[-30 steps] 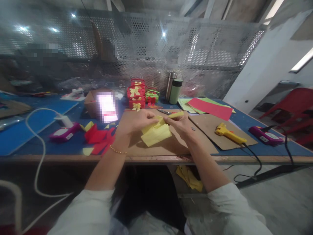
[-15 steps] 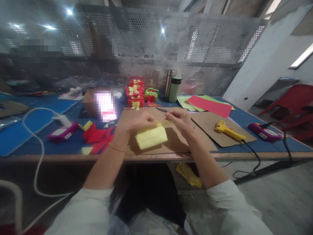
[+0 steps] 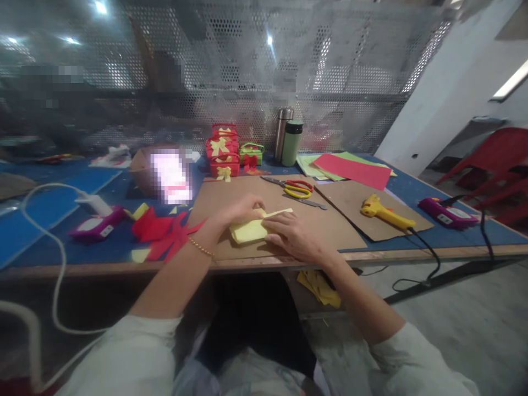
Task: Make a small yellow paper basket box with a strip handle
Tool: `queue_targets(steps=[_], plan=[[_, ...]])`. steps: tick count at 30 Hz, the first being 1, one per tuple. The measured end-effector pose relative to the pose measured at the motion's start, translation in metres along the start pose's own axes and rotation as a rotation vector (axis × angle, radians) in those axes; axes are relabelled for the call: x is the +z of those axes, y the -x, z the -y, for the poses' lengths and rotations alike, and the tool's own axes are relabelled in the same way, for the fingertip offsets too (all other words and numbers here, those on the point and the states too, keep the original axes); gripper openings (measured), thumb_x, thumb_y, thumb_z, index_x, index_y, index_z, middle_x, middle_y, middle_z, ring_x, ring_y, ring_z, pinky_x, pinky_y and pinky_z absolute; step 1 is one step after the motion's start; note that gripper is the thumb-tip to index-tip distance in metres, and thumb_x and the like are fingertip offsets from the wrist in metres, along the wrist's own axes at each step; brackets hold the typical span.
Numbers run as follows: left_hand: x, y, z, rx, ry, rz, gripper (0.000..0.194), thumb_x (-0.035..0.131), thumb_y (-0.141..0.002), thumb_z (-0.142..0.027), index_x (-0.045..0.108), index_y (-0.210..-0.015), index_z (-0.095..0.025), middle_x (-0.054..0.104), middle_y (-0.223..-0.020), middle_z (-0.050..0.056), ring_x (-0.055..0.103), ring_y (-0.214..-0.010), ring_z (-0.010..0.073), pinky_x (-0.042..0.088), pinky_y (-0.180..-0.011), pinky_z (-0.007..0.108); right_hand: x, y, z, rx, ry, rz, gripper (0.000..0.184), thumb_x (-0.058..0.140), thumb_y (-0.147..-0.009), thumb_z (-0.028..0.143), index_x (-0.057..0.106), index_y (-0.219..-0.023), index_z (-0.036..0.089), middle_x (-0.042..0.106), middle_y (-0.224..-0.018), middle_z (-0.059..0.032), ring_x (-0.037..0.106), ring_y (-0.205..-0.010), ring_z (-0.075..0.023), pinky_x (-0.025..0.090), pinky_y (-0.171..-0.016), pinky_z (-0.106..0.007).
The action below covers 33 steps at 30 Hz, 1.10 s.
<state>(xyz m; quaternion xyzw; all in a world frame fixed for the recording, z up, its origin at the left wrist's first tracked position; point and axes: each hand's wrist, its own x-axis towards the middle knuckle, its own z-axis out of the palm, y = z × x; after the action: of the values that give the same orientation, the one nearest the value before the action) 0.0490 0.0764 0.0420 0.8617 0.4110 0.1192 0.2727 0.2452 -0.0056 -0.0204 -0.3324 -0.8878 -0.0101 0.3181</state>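
Observation:
A small pale yellow box [image 3: 247,232], which looks like folded felt or paper, lies on the brown cardboard sheet [image 3: 350,234]. My left hand [image 3: 243,210] grips its far left edge, with the fingers curled and partly hiding it. At the right end, my right hand [image 3: 291,234] holds the box, fingers stretched across the top and thumb near the front side. A thin yellow flap or strip [image 3: 284,212] sticks out beyond the right fingers. Scissors [image 3: 299,192] with red and yellow handles rest on the cardboard beyond my right hand.
Red and yellow scraps [image 3: 165,234] lie at left near a purple device [image 3: 99,223]. Behind stand red boxes with bows [image 3: 223,151], a green box [image 3: 251,154] and a green bottle [image 3: 292,143]. A yellow glue gun [image 3: 385,213] and coloured sheets [image 3: 355,170] are at right.
My right hand has come down from a pinch above the box onto its right end. The box has lowered and turned toward the cardboard. The scissors now show more fully.

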Motion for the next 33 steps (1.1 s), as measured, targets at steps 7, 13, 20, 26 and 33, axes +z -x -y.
queue_targets(steps=[7,13,20,26,33], plan=[[0.0,0.01,-0.004,-0.006,-0.274,-0.145,0.028,0.059,-0.081,-0.014,0.068,-0.108,-0.017,0.072,-0.099,0.008,0.062,-0.09,0.0219,0.046,-0.08,0.031,0.011,0.006,-0.001,-0.013,0.056,-0.01,0.033,0.058,-0.104,0.041,0.074,-0.122,0.018,0.076,-0.125,-0.0187,0.07,-0.111,-0.0311,0.053,-0.099,-0.051],[0.002,0.011,-0.012,0.004,-0.384,-0.114,0.017,0.057,-0.081,-0.011,0.068,-0.071,-0.018,0.071,-0.075,0.007,0.06,-0.075,0.0211,0.043,-0.081,0.035,0.013,0.006,-0.003,-0.014,0.057,-0.02,0.031,0.062,-0.103,0.041,0.074,-0.124,0.022,0.077,-0.125,-0.0168,0.071,-0.113,-0.0298,0.054,-0.1,-0.049],[0.0,0.024,-0.004,-0.012,-0.297,-0.025,0.02,0.056,-0.089,-0.024,0.074,-0.092,-0.017,0.071,-0.093,0.009,0.063,-0.086,0.0231,0.045,-0.079,0.033,0.004,0.005,-0.001,-0.051,0.054,0.015,0.033,0.057,-0.105,0.037,0.073,-0.126,0.018,0.076,-0.126,-0.0179,0.071,-0.115,-0.0303,0.054,-0.1,-0.049],[0.009,0.036,0.005,0.027,-0.284,-0.061,0.031,0.045,-0.099,-0.031,0.071,-0.107,-0.017,0.066,-0.105,0.01,0.061,-0.1,0.0238,0.047,-0.092,0.036,0.003,0.003,0.001,-0.02,0.055,0.043,0.029,0.058,-0.105,0.036,0.072,-0.125,0.02,0.075,-0.127,-0.0168,0.069,-0.115,-0.03,0.054,-0.101,-0.049],[0.021,0.031,0.025,0.038,-0.32,-0.133,0.036,0.045,-0.1,-0.036,0.07,-0.117,-0.017,0.063,-0.109,0.011,0.062,-0.103,0.0265,0.048,-0.101,0.042,-0.026,0.025,-0.011,0.074,0.09,-0.005,0.032,0.054,-0.106,0.032,0.071,-0.131,0.023,0.071,-0.138,-0.0154,0.065,-0.126,-0.0283,0.052,-0.108,-0.049]])
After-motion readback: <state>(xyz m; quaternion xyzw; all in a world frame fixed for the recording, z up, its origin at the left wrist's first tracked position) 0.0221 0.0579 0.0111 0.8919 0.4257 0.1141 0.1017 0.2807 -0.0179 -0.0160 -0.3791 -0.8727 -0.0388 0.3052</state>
